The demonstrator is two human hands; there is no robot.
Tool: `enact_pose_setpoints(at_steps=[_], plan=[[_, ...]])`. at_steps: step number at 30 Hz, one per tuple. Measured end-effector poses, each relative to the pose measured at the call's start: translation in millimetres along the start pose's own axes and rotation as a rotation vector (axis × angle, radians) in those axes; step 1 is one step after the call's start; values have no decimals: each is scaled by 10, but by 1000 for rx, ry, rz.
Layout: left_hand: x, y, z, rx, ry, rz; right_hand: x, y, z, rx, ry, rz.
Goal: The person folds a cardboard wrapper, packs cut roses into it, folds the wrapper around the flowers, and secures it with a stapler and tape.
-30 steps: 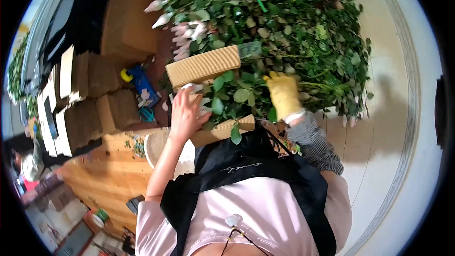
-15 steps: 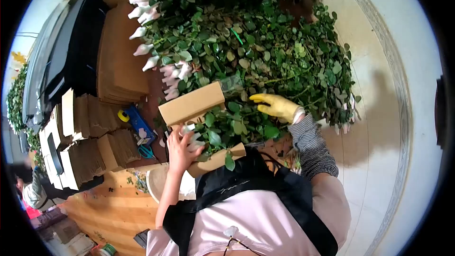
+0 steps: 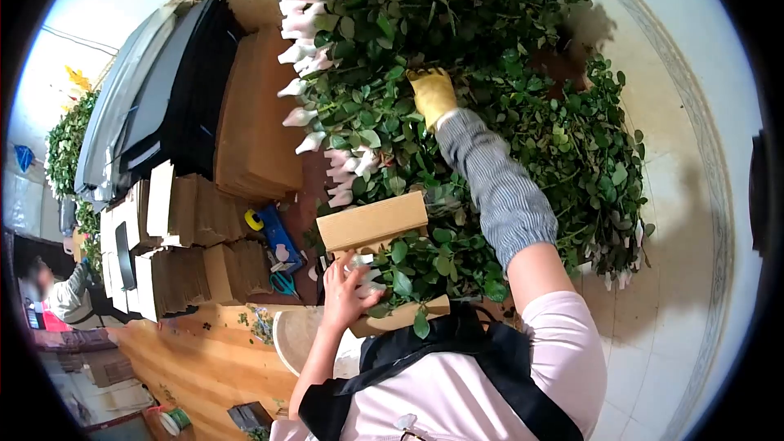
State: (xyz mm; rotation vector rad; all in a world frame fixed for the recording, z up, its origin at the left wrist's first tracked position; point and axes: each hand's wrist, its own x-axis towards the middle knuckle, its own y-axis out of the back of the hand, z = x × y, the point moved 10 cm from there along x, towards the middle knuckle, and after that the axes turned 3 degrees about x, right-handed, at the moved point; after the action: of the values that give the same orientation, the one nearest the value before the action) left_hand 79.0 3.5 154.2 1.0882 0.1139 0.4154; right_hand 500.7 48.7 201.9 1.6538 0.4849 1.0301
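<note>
My bare left hand (image 3: 349, 290) curls its fingers round white-sleeved flower heads (image 3: 372, 286) at the left end of a leafy bundle. That bundle (image 3: 441, 265) lies inside a folded cardboard wrap (image 3: 376, 220), whose near flap rests against my apron. My right hand (image 3: 433, 98), in a yellow glove, is up in the big heap of leafy rose stems (image 3: 490, 49) beyond the wrap. Its fingers are bent down among the leaves, and what they hold is hidden. White sleeved heads (image 3: 300, 117) stick out along the heap's left side.
Stacks of folded cardboard (image 3: 175, 282) and taller brown sheets (image 3: 260, 114) stand left, beside black panels (image 3: 184, 106). A blue tape dispenser (image 3: 279, 237) and teal scissors (image 3: 283, 282) lie near the wrap. A round white bin (image 3: 298, 339) stands below. Another person (image 3: 69, 298) is far left.
My gloved right hand has moved from over the wrapped bundle, up and away into the heap of stems. My left hand stays on the flower heads. The whole view has shifted somewhat.
</note>
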Motion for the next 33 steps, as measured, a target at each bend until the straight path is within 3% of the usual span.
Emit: enact_pose_setpoints(at_steps=[2,4,6,7,8,9,12,14,15,19,22,23,24,26,27,28,30,32,33], plan=[[-36,4,-18,-6,27,-14,-35,-29,-28,-50,32,120],[-43,-17,-39,-9,26,-18,-24,-353,73,-102,-90,-318],[-40,-11,-38,-32,34,0,-52,-423,47,-173,117,-61],[-32,-6,-28,-13,47,-12,-70,-356,298,226,-180,73],[-46,-5,-26,-12,41,-1,-53,-326,235,10,-255,-242],[-63,-20,-43,-17,33,0,-21,-354,108,-113,-142,-324],[-53,-22,-45,-10,10,7,-69,141,-367,-79,-106,-448],[-57,-7,-24,4,-1,20,-296,644,-735,-151,84,-163],[-61,-4,-25,5,-1,19,-326,637,-711,-150,87,-166],[-67,5,-21,4,13,18,-600,833,-172,-255,-8,336],[-62,11,-17,-43,24,28,-934,-86,370,-193,-338,-397],[-60,-3,-29,-45,22,29,-1089,-174,368,-163,-326,-441],[-72,-22,-47,-48,23,27,-1135,-311,394,-238,-262,-395],[-69,-18,-29,-8,6,29,-1159,80,261,-116,-214,-188],[-69,-13,-36,-15,11,28,-1079,435,132,-70,-294,-281],[-67,-12,-35,-23,16,24,-1029,610,77,50,-316,-168],[-61,6,-14,-43,22,20,-886,833,-107,160,-165,-57],[-72,-24,-40,-37,31,24,-773,894,-252,7,9,100],[-61,-30,-42,-27,24,22,-747,843,-233,-43,-6,90]])
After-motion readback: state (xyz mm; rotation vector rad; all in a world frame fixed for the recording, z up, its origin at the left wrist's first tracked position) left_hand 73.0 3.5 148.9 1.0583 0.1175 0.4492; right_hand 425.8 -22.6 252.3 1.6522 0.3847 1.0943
